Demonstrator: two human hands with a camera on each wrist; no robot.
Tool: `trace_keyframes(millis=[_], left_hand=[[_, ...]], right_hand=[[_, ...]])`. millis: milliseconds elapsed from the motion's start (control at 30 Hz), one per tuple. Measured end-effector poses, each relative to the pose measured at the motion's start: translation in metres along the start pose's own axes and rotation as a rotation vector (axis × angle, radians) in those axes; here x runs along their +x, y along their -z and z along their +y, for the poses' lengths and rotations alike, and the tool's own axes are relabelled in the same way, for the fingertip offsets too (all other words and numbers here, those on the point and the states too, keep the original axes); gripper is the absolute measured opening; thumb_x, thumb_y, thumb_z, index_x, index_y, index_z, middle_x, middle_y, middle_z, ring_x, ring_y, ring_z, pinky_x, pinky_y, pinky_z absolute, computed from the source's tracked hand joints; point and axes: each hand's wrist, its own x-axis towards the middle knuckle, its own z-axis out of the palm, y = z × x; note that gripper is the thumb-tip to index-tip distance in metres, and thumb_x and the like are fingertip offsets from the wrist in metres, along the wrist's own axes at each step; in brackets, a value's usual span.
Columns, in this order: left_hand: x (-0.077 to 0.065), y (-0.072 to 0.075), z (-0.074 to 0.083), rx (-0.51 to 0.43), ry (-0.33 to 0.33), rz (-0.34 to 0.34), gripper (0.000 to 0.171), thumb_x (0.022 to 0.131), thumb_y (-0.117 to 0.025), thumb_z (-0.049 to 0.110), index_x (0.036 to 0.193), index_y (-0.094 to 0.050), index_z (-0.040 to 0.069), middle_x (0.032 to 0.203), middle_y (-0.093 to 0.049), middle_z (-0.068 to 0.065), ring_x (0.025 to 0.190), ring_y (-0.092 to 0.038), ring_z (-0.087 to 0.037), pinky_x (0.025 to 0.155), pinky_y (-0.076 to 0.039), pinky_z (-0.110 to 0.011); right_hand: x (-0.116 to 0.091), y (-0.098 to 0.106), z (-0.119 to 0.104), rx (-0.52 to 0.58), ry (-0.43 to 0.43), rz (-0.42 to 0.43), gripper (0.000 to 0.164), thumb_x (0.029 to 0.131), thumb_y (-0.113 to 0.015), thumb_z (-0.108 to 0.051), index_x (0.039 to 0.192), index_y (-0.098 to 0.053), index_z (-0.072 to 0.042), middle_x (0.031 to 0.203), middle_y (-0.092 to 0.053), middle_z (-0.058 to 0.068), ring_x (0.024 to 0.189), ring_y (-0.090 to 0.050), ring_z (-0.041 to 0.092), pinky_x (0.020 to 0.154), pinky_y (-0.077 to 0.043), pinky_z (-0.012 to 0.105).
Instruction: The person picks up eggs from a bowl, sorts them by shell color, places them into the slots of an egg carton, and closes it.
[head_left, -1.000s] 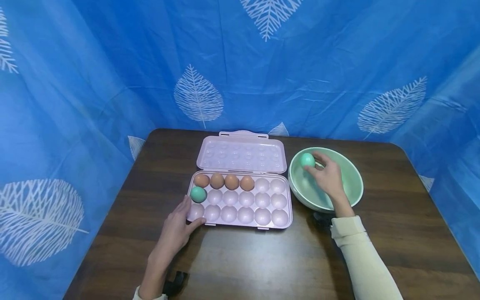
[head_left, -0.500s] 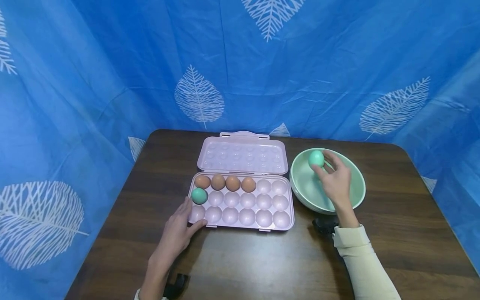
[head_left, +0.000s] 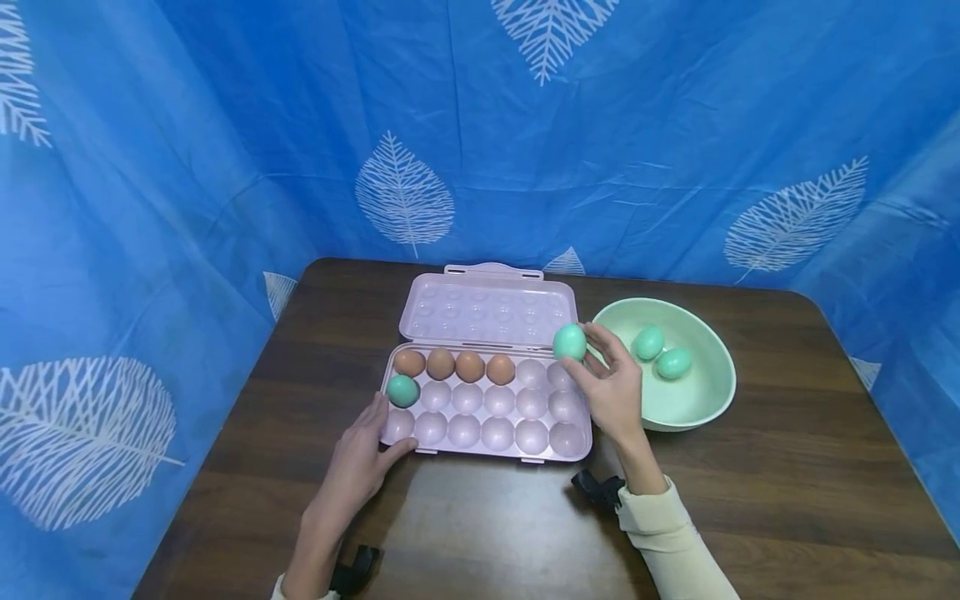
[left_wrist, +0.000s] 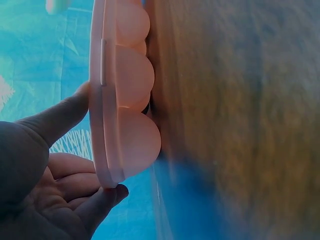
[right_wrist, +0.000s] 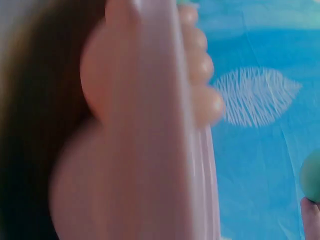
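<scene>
While the left hand [head_left: 358, 457] grips the near left corner of the pink egg tray [head_left: 480, 447], thumb on the rim, two black wrist mounts [head_left: 597, 490] show, one per arm. Tray looks like stiff, light plastic, likely to slide on the wood-grain table [head_left: 480, 533] if knocked; best held by its rim. Eighteen cups [head_left: 497, 433], three rows of six. One green egg [head_left: 402, 391] sits leftmost in the middle row; four brown eggs [head_left: 469, 366] fill the far row's left four. Right hand [head_left: 617, 387] pinches a second green egg [head_left: 569, 342] over the tray's far right corner. Probably light, smooth, slip-prone; real or fake, can't tell, so treat as fragile: round the widest part, gentle pressure. Right of the tray, one pale green bowl [head_left: 693, 404], two more green eggs [head_left: 673, 362] visible inside; hand covers part of it, maybe hiding others. Seen in all: four green, four brown. Behind the tray, one lid [head_left: 487, 304], hinged open. Farthest, blue curtain [head_left: 300, 100], white leaf print.
</scene>
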Motion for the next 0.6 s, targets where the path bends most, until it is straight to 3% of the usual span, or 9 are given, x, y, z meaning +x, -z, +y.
trace_keyframes(millis=[233, 467, 600], left_hand=[[0.001, 0.0, 0.0, -0.008, -0.02, 0.012, 0.086, 0.085, -0.079, 0.026, 0.148, -0.031, -0.009, 0.152, -0.029, -0.029, 0.14, -0.032, -0.043, 0.11, -0.028, -0.054], [0.001, 0.0, 0.0, -0.01, -0.031, 0.011, 0.087, 0.085, -0.079, 0.026, 0.149, -0.03, -0.008, 0.153, -0.029, -0.028, 0.14, -0.031, -0.043, 0.109, -0.029, -0.055], [-0.001, 0.0, -0.002, -0.015, -0.041, 0.021, 0.086, 0.085, -0.079, 0.026, 0.147, -0.032, -0.011, 0.151, -0.031, -0.03, 0.139, -0.033, -0.044, 0.109, -0.029, -0.056]], right_hand=[[-0.015, -0.038, -0.001, 0.055, -0.077, -0.083, 0.055, 0.076, -0.072, 0.021, 0.127, -0.052, 0.016, 0.125, -0.056, 0.03, 0.12, -0.055, 0.038, 0.097, -0.048, 0.033], [-0.031, -0.08, 0.001, 0.092, -0.032, -0.157, 0.054, 0.074, -0.077, 0.015, 0.124, -0.056, 0.012, 0.121, -0.06, 0.024, 0.113, -0.059, 0.035, 0.094, -0.051, 0.033], [-0.037, -0.103, -0.011, 0.085, -0.039, -0.211, 0.052, 0.074, -0.075, 0.015, 0.123, -0.056, 0.015, 0.117, -0.06, 0.027, 0.107, -0.059, 0.041, 0.094, -0.051, 0.043]])
